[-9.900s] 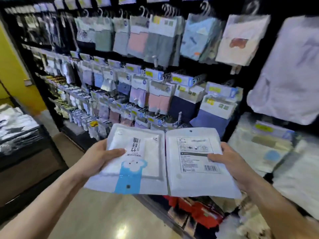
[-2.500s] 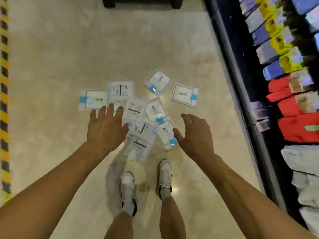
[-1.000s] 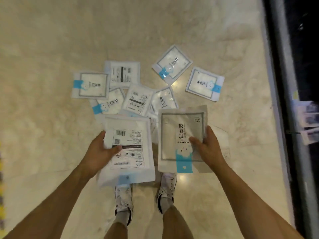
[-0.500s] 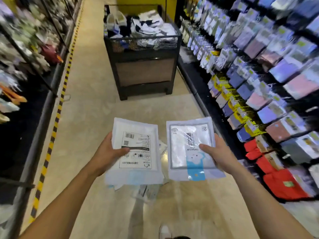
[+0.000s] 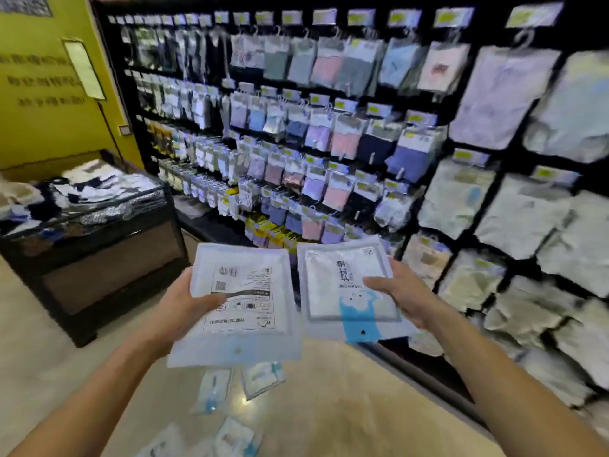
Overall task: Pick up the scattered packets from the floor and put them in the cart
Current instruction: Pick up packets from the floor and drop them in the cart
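My left hand (image 5: 179, 306) grips a white packet (image 5: 250, 311) by its left edge, barcode label side up. My right hand (image 5: 403, 296) grips a second white packet (image 5: 333, 285) by its right edge; it shows a blue cartoon figure and dark lettering. Both packets are held flat at chest height, side by side. Several more white and blue packets (image 5: 260, 377) lie scattered on the beige floor below them. A black cart (image 5: 99, 245) heaped with folded goods stands to the left, about an arm's length beyond my left hand.
A tall black display wall (image 5: 329, 127) hung with packaged socks and underwear fills the centre and right. White bagged goods (image 5: 514, 225) hang at the far right. A yellow wall (image 5: 49, 94) rises behind the cart. Beige floor (image 5: 346, 407) runs along the rack's base.
After lifting the two packets from the floor I have stood up; the view has swung right, so the cart now sits at the left and the display wall faces me.
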Available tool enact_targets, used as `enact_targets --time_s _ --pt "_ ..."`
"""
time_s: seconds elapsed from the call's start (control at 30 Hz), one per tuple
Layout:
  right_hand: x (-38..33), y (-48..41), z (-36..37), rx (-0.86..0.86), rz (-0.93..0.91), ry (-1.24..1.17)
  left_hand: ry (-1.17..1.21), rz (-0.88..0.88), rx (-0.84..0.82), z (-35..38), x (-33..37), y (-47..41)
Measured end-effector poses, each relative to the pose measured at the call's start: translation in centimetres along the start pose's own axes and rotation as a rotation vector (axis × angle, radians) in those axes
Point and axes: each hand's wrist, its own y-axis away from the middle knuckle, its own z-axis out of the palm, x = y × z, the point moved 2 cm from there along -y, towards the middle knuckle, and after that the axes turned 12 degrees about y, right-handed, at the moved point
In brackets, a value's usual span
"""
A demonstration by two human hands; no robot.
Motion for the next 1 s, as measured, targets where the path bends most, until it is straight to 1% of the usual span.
enact_targets --time_s 0.13,0.23,0.3,0.37,0.43,0.53,0.6,0.67,0.8,0.9,1.0 --pt "1.5 10.6 -5.5 0.23 0.053 -0.009 -0.021 0.061 -0.232 6.4 3.5 1.2" --pt "3.0 19.2 -8.9 0.356 0.102 -0.021 -0.038 0.091 -0.401 12.3 5.4 2.5" --pt "4.5 25.1 -11.3 0.46 0.148 -0.02 -0.05 0.137 -0.507 17.0 6.9 3.9" --pt "6.1 30.9 -13.8 0.578 0.187 -0.031 -0.079 0.189 -0.578 22.0 8.3 6.3" --pt "7.6 37.1 -16.0 0.69 0.224 -0.066 -0.066 0.194 -0.687 27.0 9.4 9.3" --pt "9.8 46.6 -19.0 0.825 0.27 -0.139 -0.079 0.212 -0.814 34.3 10.7 14.4" --pt "11.3 53.0 -20.6 0.893 0.304 -0.184 -0.028 0.204 -0.918 38.9 11.6 18.9" --pt "12.7 59.6 -22.1 0.977 0.339 -0.211 0.017 0.236 -1.013 43.6 12.3 23.8" --pt "15.8 71.7 -24.9 1.104 0.405 -0.225 0.04 0.2 -1.228 52.5 12.4 33.6" --pt "17.9 79.7 -26.9 1.171 0.447 -0.229 0.04 0.201 -1.324 59.1 11.6 40.6" --pt "19.8 86.2 -29.2 1.225 0.462 -0.274 0.06 0.191 -1.363 64.9 11.0 47.2"
